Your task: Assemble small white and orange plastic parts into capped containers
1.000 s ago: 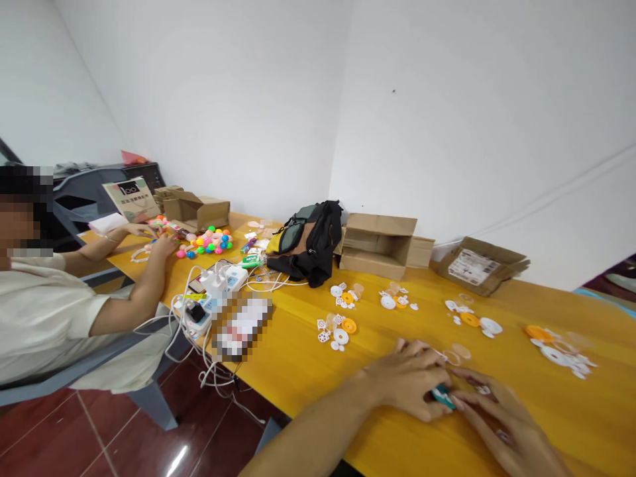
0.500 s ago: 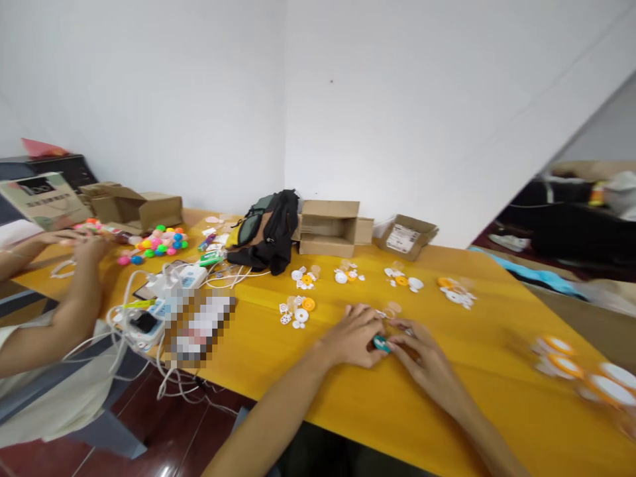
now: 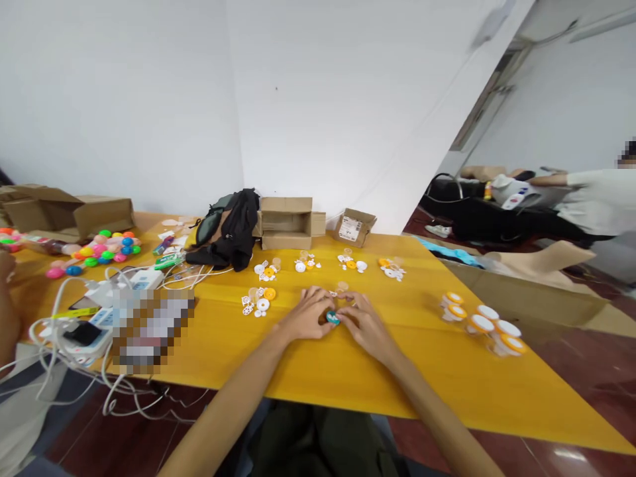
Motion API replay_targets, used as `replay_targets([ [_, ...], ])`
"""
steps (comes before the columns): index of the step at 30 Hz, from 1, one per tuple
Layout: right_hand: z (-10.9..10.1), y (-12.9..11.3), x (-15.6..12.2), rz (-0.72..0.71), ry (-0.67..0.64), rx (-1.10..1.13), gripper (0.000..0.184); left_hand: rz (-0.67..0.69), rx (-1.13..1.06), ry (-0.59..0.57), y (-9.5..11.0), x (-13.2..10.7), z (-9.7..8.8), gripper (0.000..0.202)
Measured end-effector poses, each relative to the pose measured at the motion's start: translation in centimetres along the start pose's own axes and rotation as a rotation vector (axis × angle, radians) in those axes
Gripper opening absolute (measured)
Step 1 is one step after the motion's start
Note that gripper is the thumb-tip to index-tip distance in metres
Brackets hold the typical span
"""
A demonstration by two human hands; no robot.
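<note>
A small teal round piece (image 3: 332,318) with white on its top is gripped in the fingers of my left hand (image 3: 314,315), low over the yellow-brown table (image 3: 298,371). My right hand (image 3: 366,326) meets it from the other side. Its thumb and fingertips are pinched together at the teal piece's edge, and whatever they hold is too small to make out. Just beyond my hands lie a clear round cup (image 3: 342,287) and a white bit (image 3: 333,293), partly covered by my fingers.
Sets of white and orange plastic parts (image 3: 262,305) lie across the table. Clear containers with orange-and-white lids (image 3: 481,322) stand right. Behind are a black backpack (image 3: 231,232) and open cardboard boxes (image 3: 287,240). Left are colourful balls (image 3: 106,248), power strips (image 3: 106,315) with cables, and a co-worker's arm (image 3: 7,305).
My view has swung to the right, so everything sits further left in it, and a person at the far right has come into view. Both hands stay together at the teal piece.
</note>
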State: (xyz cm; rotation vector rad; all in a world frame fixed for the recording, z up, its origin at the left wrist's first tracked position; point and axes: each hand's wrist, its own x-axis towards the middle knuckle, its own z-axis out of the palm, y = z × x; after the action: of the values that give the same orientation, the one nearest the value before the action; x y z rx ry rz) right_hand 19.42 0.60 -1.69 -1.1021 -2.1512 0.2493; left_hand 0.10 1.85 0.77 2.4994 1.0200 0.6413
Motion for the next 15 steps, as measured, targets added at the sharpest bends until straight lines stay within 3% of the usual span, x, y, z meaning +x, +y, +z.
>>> replay_targets([
  [15, 0.40, -0.66, -0.13, 0.002, 0.045, 0.011, 0.022, -0.010, -0.001, -0.007, -0.21, -0.04, -0.04, 0.015],
])
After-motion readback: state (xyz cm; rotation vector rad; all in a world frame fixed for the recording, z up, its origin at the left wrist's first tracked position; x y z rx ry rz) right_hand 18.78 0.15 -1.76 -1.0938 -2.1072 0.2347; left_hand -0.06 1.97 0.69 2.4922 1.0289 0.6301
